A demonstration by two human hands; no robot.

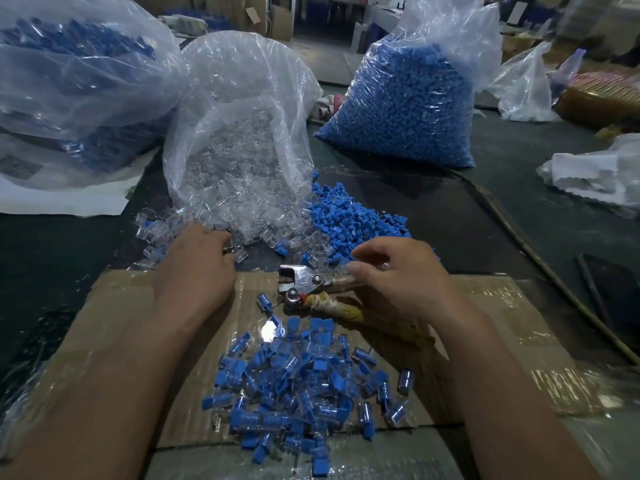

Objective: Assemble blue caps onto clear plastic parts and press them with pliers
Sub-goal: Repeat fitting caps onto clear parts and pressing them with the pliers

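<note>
Currently the step in hand appears to be pick-up of stock for the next piece. The left hand point(194, 271) reaches into the spill of clear plastic parts point(242, 220) at the mouth of an open bag point(239, 109). Its fingers point(218, 242) are curled down among the parts; whether they have a part in their grasp cannot be told.

The right hand point(401, 278) sits at the near edge of the loose blue caps point(349, 220), fingers point(374, 247) bent, thumb over the upper handle of the pliers point(301, 282). Whether it grips the handle, a cap or nothing cannot be told. The pliers lie on the cardboard sheet point(138, 306), jaws pointing left, handles wrapped in yellowish tape.

Judgement: the next move calls for one clear part and one cap brought together, seated, then placed squarely in the jaws for pressing. A heap of assembled pieces point(294, 386) on the near cardboard indicates the work is well under way, though much stock remains.

Surface: a dark counter point(485, 220), with the taped cardboard laid over its near part. A full bag of blue caps point(405, 98) stands at the far right; a further bag point(79, 74) holding blue and clear items lies far left. A cord point(540, 258) runs along the right side. Cartons and more bags are dimly visible beyond.
</note>
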